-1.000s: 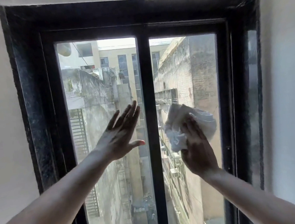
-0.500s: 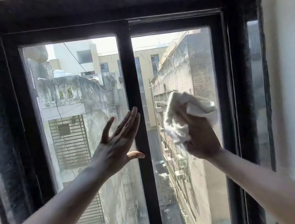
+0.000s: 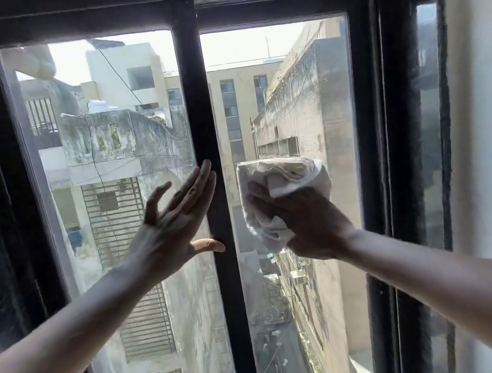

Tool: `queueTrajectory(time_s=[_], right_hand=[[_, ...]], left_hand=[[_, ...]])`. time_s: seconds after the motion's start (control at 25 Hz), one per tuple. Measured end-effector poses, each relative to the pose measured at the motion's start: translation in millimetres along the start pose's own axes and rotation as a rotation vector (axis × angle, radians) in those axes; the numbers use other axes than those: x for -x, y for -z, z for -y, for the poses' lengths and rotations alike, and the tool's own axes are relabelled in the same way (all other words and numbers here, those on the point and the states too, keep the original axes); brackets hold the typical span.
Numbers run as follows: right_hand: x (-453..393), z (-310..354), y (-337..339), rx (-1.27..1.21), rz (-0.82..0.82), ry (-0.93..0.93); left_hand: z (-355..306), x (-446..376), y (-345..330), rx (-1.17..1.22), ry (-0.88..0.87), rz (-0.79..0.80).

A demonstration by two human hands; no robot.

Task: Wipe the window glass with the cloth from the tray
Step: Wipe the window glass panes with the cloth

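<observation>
Both bare forearms extended forward and upward from the lower corners of the view toward the window. The left hand [image 3: 178,222] was fully open, fingers straight and slightly spread, palm turned toward the left pane [image 3: 110,203]; its fingertips reached the edge of the black centre mullion [image 3: 201,114], and the thumb projected sideways across the mullion's face. It held nothing. Whether the palm was in contact with the glass could not be determined. The right hand [image 3: 308,222] was closed around the cloth [image 3: 282,188], the back of the hand facing the camera and the fingers buried in the fabric. The cloth was white, crumpled and bunched into a loose wad, with folds projecting above and to the left of the hand. It was positioned against the right pane [image 3: 284,104], at about mid-height, just beside the mullion. Both panes were transparent, with a faint haze, and were set in a black window frame [image 3: 383,107] with a rough dark surround. Weathered concrete buildings [image 3: 128,145] and a narrow alley were visible through the glass. A pale wall [image 3: 487,94] adjoined the frame on the right. No legible writing, brand or label was visible.
</observation>
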State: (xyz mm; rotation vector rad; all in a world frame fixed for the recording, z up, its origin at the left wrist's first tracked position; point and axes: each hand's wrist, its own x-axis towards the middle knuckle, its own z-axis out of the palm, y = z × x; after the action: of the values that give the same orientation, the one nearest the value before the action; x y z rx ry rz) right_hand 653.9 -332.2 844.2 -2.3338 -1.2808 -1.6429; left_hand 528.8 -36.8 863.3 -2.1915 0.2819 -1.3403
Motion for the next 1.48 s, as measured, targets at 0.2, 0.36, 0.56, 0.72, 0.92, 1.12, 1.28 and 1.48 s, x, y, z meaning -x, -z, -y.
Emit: queueTrajectory(time_s=[0.2,0.36,0.56,0.72,0.92,1.12,1.28,1.48], right_hand=[[38.9,17.4,-10.9,-0.153,0.214,-0.469],[24.1,-31.2,15.2,-0.277,0.024,-0.291],[-5.3,37.6,-6.0,-0.072,0.134,-0.049],[6.4,17.7,-4.4,-0.160,-0.131,-0.550],[-1.7,-27.0,9.8,-0.112,-0.045,-0.191],[51.4,2.1,-26.5,-0.056,0.142,-0.187],[108.5,24.4,-47.3,-0.092,0.191,-0.668],[92.4,48.4,-42.9,-0.158,0.415,0.218]], left_hand=[[0.2,-2.1,-0.6,0.009,0.012,-0.013],[-0.1,-0.1,-3.8,0.027,0.023,-0.016],[0.1,-1.0,-2.4,0.031,0.046,0.001],[-0.1,-1.1,-5.3,0.025,0.061,-0.005],[-1.2,-1.4,-2.0,0.036,0.050,0.001],[-7.5,-2.2,-1.4,0.076,0.092,0.026],[-8.3,-2.1,-1.3,0.087,0.096,0.019],[-8.6,-2.5,-0.7,0.082,0.091,0.021]])
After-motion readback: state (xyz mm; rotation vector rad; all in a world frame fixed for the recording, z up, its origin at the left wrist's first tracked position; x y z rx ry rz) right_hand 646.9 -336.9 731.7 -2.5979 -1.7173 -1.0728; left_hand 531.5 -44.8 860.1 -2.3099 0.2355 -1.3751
